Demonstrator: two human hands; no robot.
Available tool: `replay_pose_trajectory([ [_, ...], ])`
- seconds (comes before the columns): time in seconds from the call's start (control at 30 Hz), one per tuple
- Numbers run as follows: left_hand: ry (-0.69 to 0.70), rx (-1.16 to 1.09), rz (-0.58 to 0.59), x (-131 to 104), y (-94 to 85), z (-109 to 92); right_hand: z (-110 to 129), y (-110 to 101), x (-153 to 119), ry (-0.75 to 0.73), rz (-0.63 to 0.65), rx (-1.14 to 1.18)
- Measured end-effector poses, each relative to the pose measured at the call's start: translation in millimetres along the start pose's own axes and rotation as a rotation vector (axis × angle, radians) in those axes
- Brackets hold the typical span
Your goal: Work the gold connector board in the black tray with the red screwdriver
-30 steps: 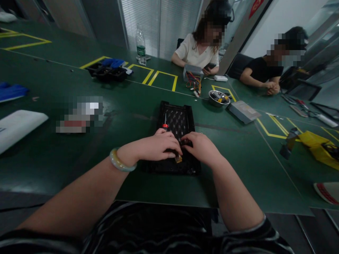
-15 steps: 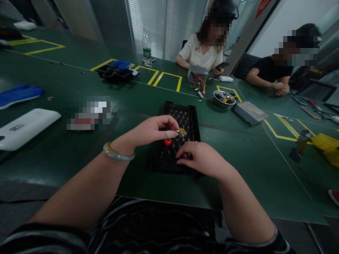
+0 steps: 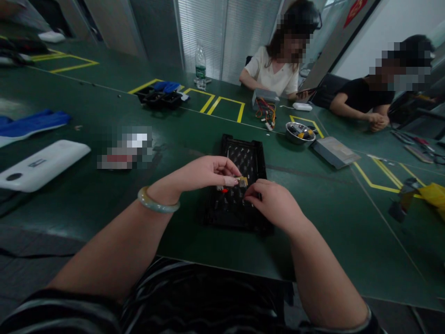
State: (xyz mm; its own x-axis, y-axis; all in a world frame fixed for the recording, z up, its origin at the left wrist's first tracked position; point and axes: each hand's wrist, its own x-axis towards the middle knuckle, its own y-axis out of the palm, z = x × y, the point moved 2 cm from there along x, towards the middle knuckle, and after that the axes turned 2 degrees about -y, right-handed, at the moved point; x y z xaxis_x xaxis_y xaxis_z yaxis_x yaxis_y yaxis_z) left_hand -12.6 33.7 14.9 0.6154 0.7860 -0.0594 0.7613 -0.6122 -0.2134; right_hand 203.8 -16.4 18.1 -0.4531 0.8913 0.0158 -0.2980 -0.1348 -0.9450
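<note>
Green work table (image 3: 104,199), black perforated tray (image 3: 248,155) before me. My left hand (image 3: 203,174): fingertips pinched shut on small yellow part (image 3: 242,181) above tray. My right hand (image 3: 273,204): fingers curled near it, grip indiscernible. Risk: pinch slips, part falls among tray holes.

So there's a small yellowish-gold part (image 3: 242,181), kind of a little square chip, pinched at the fingertips of the left hand (image 3: 205,172) and held up just above a black tray (image 3: 259,157). A red-handled screwdriver (image 3: 224,189) sits tucked under that same hand, mostly hidden. The tray is flat on the green bench, rectangular, with a grid-patterned floor. The right hand (image 3: 273,204) rests on its near right part, fingers close to the chip.
</note>
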Motion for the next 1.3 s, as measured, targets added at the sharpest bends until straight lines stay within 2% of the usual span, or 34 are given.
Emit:
replay_pose_trajectory([
  [0.13,-0.089,0.046,0.053,0,4.8,4,-15,0,3,0.038,0.006,-0.002],
  [0.2,-0.107,0.07,0.069,0,7.3,6,-13,-3,2,0.035,-0.047,0.04],
  [0.3,-0.092,0.061,0.092,1,8.4,8,-1,-9,-3,-0.07,-0.116,0.2],
  [0.4,-0.066,0.047,0.103,1,6.8,10,11,-12,-7,-0.206,-0.067,0.276],
  [0.47,-0.06,0.057,0.091,2,5.7,10,16,-12,-8,-0.238,-0.033,0.263],
  [0.6,-0.057,0.064,0.054,2,5.9,8,20,-9,-7,-0.197,-0.083,0.235],
  [0.7,-0.069,0.047,0.077,3,7.9,8,20,-6,-5,-0.132,-0.15,0.209],
  [0.77,-0.066,0.025,0.074,5,7.5,9,19,-4,-5,-0.097,-0.147,0.204],
  [0.83,-0.026,0.009,0.002,9,4.1,12,20,-4,-7,-0.052,-0.122,0.223],
  [0.97,0.117,-0.028,-0.285,19,-8.9,23,28,-6,-15,-0.001,0.018,0.239],
  [1.03,0.162,-0.023,-0.384,24,-13.5,29,34,-5,-19,-0.016,0.086,0.204],
  [1.3,0.135,0.111,-0.588,39,-12.8,52,39,3,-22,-0.104,0.175,0.102],
])
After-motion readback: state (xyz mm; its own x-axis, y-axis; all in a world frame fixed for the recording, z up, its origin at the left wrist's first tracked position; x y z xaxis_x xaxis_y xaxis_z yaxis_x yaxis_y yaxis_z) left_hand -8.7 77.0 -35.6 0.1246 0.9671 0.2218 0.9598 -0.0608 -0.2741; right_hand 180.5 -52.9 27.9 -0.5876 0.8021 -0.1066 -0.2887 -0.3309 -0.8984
